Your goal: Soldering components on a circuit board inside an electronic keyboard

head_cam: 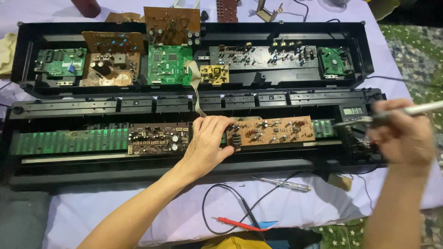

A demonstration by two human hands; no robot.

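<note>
The left hand (208,140) has its fingers loosely curled and pressed on the left end of the brown circuit board (272,130). Right of this board, the right hand (400,137) is closed around a blurred pen-like tool (392,114), above the multimeter (353,121).

Electronics repair bench: opened keyboard case (27,32), circuit boards (168,64), multimeter (353,117).

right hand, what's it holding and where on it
The right hand grips a slim pen-like tool around its middle, tip pointing left. The image is blurred, so the exact tool cannot be told.
</note>
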